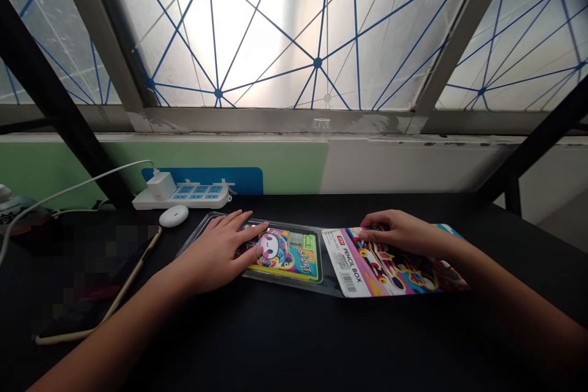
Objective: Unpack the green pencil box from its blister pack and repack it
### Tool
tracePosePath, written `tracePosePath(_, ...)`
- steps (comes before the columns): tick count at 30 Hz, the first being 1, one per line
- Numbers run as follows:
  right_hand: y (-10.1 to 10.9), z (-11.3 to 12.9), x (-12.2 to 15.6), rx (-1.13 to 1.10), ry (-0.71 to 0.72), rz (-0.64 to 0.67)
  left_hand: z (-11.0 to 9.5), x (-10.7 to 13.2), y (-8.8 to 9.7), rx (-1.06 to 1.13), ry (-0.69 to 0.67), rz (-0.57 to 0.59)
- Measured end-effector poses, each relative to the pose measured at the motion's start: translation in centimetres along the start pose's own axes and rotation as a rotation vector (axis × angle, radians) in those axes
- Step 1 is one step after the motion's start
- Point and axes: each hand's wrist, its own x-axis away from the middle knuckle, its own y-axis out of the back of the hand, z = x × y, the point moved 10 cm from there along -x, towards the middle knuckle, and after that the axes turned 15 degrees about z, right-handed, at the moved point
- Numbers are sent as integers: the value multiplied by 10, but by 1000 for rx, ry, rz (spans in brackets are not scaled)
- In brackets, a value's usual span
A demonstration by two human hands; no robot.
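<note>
A colourful pencil box (pixel 294 254) with a cartoon bear and the word SPORT lies in a clear plastic blister tray (pixel 316 288) on the black table. My left hand (pixel 225 248) rests on its left part with fingers stretched out, covering that end. Beside it on the right lies a printed backing card (pixel 353 266) marked PENCIL BOX, with a barcode on its white strip. My right hand (pixel 395 229) lies over the card's upper part, fingers bent and touching it. Whether those fingers pinch the card cannot be made out.
A white power strip (pixel 202 196) with a plugged-in charger (pixel 160 185) stands against the wall at the back left. In front of it lies a white round disc (pixel 173 215) on a beige cable (pixel 133 275). Black frame posts (pixel 68 92) rise at both sides.
</note>
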Motion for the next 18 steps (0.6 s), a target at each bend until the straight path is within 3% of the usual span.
tracePosePath(12,-2,16,3,-6,-22,-119,-1,0,-3,-26,27,-24)
tracePosePath(18,-21,32,-2,-65,2,-146,-8,2,-1,-25,31,-49)
